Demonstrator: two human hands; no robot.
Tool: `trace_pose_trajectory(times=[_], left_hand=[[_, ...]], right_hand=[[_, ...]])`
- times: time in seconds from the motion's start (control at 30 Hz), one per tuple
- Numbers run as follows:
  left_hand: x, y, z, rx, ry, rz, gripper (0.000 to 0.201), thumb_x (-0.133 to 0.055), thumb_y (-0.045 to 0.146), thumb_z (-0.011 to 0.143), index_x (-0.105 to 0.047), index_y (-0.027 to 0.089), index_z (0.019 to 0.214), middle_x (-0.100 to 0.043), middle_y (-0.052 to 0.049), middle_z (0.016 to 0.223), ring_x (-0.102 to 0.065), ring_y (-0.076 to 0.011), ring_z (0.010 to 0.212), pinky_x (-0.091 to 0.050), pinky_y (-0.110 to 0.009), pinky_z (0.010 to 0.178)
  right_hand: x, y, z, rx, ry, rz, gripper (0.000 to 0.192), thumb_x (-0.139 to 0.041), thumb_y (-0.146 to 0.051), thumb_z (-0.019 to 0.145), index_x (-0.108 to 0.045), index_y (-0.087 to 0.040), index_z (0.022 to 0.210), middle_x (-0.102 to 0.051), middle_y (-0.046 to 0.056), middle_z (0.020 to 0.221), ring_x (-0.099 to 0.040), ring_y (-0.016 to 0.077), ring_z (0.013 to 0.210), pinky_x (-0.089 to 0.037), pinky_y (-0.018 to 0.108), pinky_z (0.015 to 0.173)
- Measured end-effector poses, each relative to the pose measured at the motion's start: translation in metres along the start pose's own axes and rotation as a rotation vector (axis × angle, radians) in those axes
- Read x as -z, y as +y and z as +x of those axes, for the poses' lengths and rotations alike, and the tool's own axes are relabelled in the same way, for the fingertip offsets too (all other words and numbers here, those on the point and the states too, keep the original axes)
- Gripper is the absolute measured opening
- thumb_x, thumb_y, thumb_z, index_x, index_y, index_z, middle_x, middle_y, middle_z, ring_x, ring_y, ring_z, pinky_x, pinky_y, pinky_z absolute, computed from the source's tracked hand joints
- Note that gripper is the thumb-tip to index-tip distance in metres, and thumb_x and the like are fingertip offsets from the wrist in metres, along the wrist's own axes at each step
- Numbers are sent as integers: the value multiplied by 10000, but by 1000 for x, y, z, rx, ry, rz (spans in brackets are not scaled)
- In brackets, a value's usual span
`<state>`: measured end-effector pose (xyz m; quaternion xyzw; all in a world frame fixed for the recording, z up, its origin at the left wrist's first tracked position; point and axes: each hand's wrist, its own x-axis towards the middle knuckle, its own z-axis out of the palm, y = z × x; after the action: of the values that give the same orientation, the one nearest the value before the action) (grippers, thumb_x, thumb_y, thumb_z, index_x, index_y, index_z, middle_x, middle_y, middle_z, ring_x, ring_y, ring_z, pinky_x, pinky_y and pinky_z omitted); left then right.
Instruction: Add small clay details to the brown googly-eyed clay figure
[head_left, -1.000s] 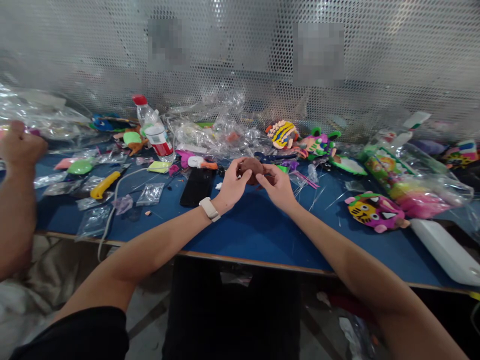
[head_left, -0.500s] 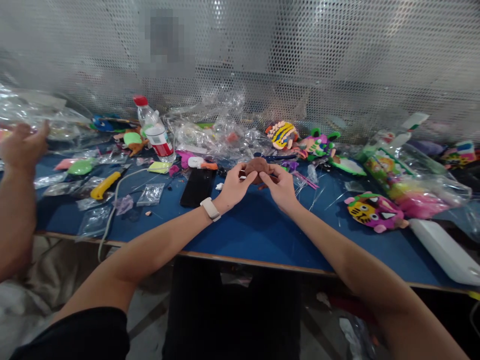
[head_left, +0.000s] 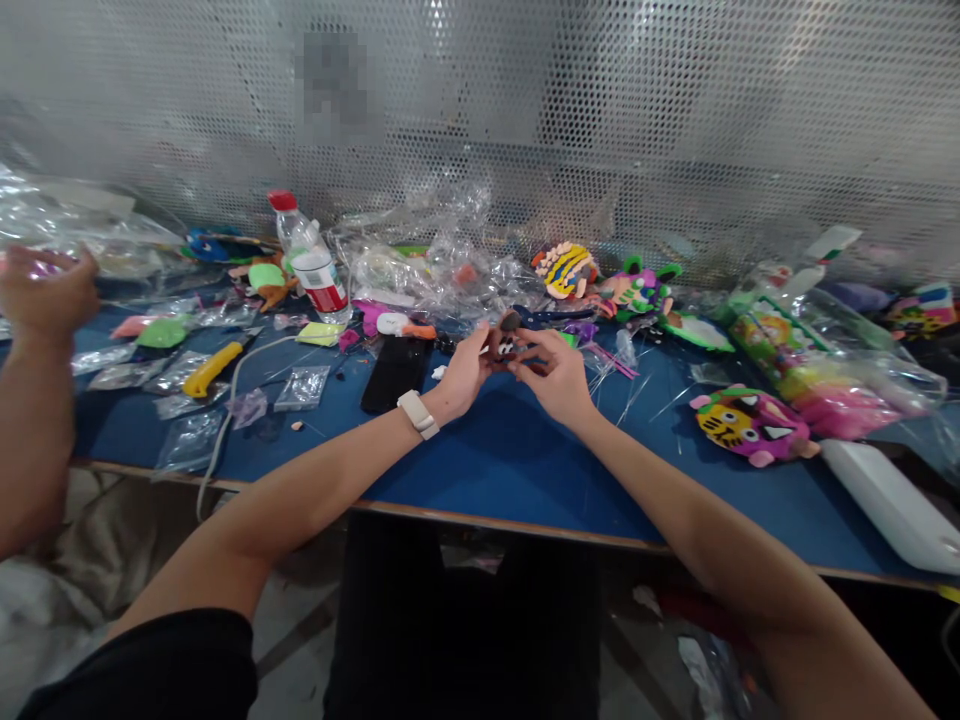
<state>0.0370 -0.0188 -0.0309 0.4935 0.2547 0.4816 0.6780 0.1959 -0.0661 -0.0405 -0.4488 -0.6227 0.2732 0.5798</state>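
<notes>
At the centre of the frame, the left hand (head_left: 466, 372)'s fingers are gripping a brown clay figure (head_left: 508, 336) above the desk (head_left: 480, 465), probably steadying it while leaving its front showing. The right hand (head_left: 556, 374)'s fingers are touching its right edge; whether they are gripping, I cannot tell. A black phone (head_left: 393, 378) is lying left of centre.

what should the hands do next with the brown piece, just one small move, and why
I'd probably steady the brown piece with the left hand and gently press its black-and-white details with the right hand: those details face the wearer, the left hand holds one side, and the right hand's fingers curve at the other.
</notes>
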Motion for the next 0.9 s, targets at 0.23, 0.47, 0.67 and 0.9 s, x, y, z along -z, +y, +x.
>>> trace_pose_trajectory(times=[0.23,0.47,0.67,0.9], left_hand=[[-2,-4,-6,15,-110,-8,349,-745,472,955,-727,184,1150,-769,-101,1190,-724,-248,1063,-606,-379,878],[3,2,-2,-8,-67,-13,318,-671,439,1001,-678,225,1235,-756,-92,1261,-723,-252,1099,-592,-354,846],[8,0,2,-99,-22,277,204,-664,402,1006,-681,207,1065,-743,-78,1095,-687,-199,961,-566,-296,748],[18,-2,11,-176,23,407,208,-659,368,995,-717,183,1071,-770,-96,1100,-730,-202,937,-630,-356,803]], right_hand=[[8,-7,4,104,124,-161,293,-801,-328,863,-760,-254,1144,-696,50,1028,-646,165,719,-585,338,624],[5,3,9,-162,114,117,429,-763,-593,905,-740,-232,1137,-726,52,877,-668,195,695,-508,303,489],[7,6,11,-175,108,182,384,-801,-585,872,-773,-239,1037,-767,49,890,-710,214,790,-573,327,569],[11,13,16,-195,172,188,367,-822,-535,844,-794,-220,1030,-809,63,969,-742,222,839,-646,404,745]])
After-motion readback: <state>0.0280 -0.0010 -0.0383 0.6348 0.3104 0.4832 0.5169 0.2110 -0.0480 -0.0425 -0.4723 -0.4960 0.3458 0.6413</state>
